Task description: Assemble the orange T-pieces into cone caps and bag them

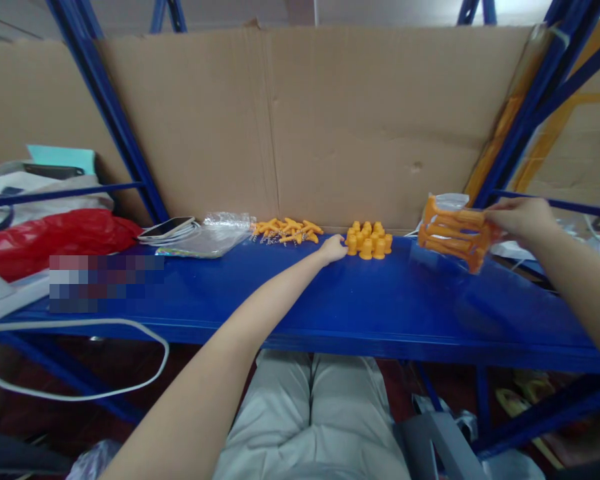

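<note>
My left hand (333,249) reaches to the back of the shelf, its fingers closed against the left edge of a tight group of small orange cup-shaped pieces (366,244). Those pieces stand upright with their narrow ends up. Raised over the right side, my right hand (523,217) grips the end of a clear plastic bag with long orange plastic parts (453,230) inside. The parts lie side by side in it, slightly blurred. To the left of my left hand lies a loose pile of orange pieces with small metal chains (289,230).
Flat clear plastic bags (205,240) and a phone (167,229) lie left on the blue shelf (280,293). A red plastic bag (65,233) sits farther left. Cardboard (330,120) backs the shelf between blue posts. A white cable (165,360) loops past the front edge.
</note>
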`<state>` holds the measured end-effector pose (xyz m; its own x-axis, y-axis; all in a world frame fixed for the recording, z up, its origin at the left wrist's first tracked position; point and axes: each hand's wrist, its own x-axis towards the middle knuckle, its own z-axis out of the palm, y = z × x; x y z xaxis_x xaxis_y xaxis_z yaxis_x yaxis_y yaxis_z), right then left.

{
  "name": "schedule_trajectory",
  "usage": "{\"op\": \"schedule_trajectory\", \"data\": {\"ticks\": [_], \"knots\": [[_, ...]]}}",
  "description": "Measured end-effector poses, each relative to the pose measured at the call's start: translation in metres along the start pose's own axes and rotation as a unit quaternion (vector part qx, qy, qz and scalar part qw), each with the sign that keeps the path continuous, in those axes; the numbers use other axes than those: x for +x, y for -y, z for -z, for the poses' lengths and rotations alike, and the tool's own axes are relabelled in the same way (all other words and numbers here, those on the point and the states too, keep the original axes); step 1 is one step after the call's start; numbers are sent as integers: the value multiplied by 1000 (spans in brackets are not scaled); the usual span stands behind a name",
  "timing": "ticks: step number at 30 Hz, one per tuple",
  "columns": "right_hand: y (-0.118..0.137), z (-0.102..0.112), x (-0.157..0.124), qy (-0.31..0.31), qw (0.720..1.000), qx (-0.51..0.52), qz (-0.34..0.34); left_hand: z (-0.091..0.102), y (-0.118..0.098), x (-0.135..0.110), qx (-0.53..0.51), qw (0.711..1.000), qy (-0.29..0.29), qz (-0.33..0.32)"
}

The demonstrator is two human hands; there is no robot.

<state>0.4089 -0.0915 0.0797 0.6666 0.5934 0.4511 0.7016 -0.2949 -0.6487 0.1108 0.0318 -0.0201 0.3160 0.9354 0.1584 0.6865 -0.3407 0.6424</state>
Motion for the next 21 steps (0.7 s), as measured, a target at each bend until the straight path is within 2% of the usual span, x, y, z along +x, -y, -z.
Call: {"op": "schedule_trajectory", "data": {"ticks": [1,4,7,10,14,17,19,21], "knots": [[6,4,-5,11,996,54,-67,-1,-2,0,-24,1000,8,6],[23,16,-17,4,988,111,-104,5,-4,-7,-77,996,41,24],[36,24,-23,-14,985,156,-77,22,-2,-16,-127,990,46,42],[53,22,-24,-49,976,212,-27,50,-1,-24,-222,973,58,33],[88,2,-31,-78,946,299,101,96,-4,-32,-385,921,66,-5],[117,-28,-52,-51,904,338,257,127,-2,-38,-452,891,41,-33],[131,-52,-72,-12,868,319,381,139,7,-40,-455,889,25,-35],[139,-78,-96,43,827,284,484,143,22,-42,-432,902,12,-16]]}}
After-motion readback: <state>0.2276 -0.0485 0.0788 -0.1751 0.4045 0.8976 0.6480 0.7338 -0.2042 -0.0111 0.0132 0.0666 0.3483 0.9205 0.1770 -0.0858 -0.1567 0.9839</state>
